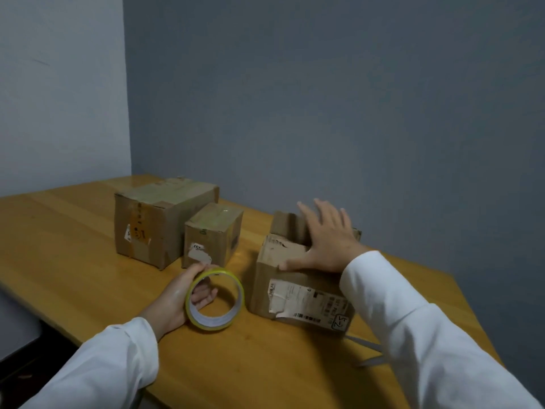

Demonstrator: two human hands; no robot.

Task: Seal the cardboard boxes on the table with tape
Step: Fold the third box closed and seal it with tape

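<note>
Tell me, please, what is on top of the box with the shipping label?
The right hand lies flat with spread fingers on the labelled box, pressing its flaps. A rear flap stands up behind it. The box's inside is covered.

A wooden worktop [73,246] with a warm honey-coloured, lightly glossy surface stands pushed into the corner of a room. The wall behind it [354,98] is a plain, dull blue-grey; the wall to the left [59,84] is a paler grey and meets it in a vertical corner line. The light is dim and even. Below the worktop's left edge lies dark floor [20,370].
</note>
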